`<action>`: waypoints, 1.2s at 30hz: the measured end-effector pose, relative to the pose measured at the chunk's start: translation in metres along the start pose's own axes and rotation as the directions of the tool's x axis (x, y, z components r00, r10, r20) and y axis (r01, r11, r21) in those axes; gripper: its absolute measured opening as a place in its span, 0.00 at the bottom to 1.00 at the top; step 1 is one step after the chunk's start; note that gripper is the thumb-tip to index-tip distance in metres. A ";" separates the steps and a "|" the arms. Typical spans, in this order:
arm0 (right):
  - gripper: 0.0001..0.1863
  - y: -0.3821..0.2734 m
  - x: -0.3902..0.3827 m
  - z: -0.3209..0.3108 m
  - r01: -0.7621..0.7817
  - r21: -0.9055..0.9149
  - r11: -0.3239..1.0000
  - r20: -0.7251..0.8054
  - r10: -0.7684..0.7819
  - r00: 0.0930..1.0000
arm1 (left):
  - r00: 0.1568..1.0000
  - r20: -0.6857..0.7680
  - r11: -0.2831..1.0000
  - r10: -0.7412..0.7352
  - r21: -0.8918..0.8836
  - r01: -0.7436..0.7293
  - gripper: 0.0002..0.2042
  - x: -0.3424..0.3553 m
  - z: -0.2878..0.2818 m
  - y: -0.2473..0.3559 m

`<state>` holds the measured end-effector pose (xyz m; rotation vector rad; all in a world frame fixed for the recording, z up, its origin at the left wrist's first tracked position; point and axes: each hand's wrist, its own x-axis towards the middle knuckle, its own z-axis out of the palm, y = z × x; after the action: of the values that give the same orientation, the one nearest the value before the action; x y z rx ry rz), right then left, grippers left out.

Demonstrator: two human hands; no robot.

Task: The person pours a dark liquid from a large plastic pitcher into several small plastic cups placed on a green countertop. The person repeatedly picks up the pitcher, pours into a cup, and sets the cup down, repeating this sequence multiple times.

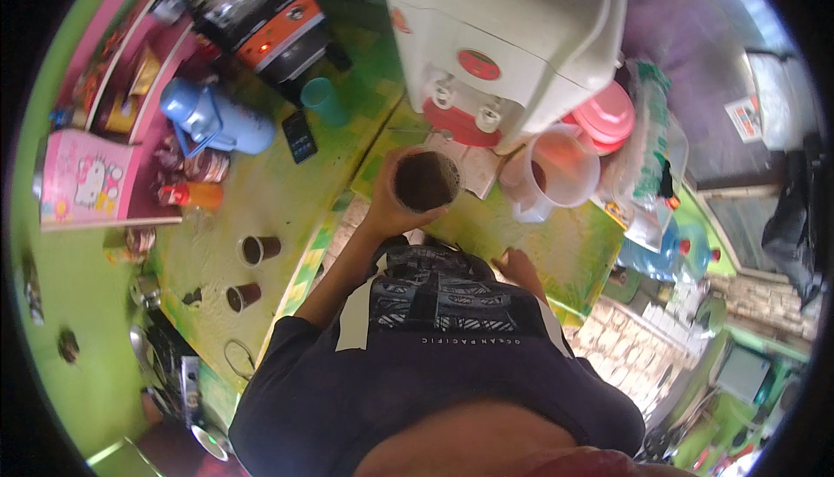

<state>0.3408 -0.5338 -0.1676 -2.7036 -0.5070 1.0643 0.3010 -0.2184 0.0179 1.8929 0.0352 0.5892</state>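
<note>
Left hand (391, 208) wrapped round your cup (457, 180) of dark drink (424, 180), in front of the dispenser (495, 43).
Keep it level, squeeze lightly; right hand (518, 267) looks half-curled by the table (569, 255), can't tell if holding anything.

Pitcher (569, 168) right of cup (426, 182), perhaps touching dispenser (512, 47).

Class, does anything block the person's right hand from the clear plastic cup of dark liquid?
Nothing visible does: only green tabletop shows between the right hand and the clear plastic cup, which the left hand holds. The translucent plastic jug stands right of the cup.
</note>
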 end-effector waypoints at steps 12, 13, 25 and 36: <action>0.34 -0.224 0.003 -0.123 0.811 0.284 0.512 -0.171 -0.805 0.568 | 0.961 -0.231 0.987 -0.149 0.028 0.160 0.44 -0.061 -0.061 -0.007; 0.37 -0.245 0.002 -0.127 0.854 0.319 0.411 -0.198 -0.852 0.484 | 0.954 -0.255 0.987 -0.156 -0.016 0.157 0.44 -0.066 -0.066 -0.007; 0.43 -0.406 -0.014 -0.074 0.833 0.513 0.206 -0.046 -0.963 0.266 | 0.888 -0.458 0.973 -0.050 0.178 0.146 0.47 -0.134 -0.170 -0.010; 0.41 -0.486 -0.030 -0.022 0.886 0.463 0.034 -0.094 -0.992 0.087 | 0.891 -0.431 0.912 -0.141 0.294 0.286 0.50 -0.185 -0.253 -0.004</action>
<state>0.2179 -0.0980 0.0117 -1.1405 -1.6258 0.8385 0.0355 -0.0516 0.0142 2.0394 0.6548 0.8510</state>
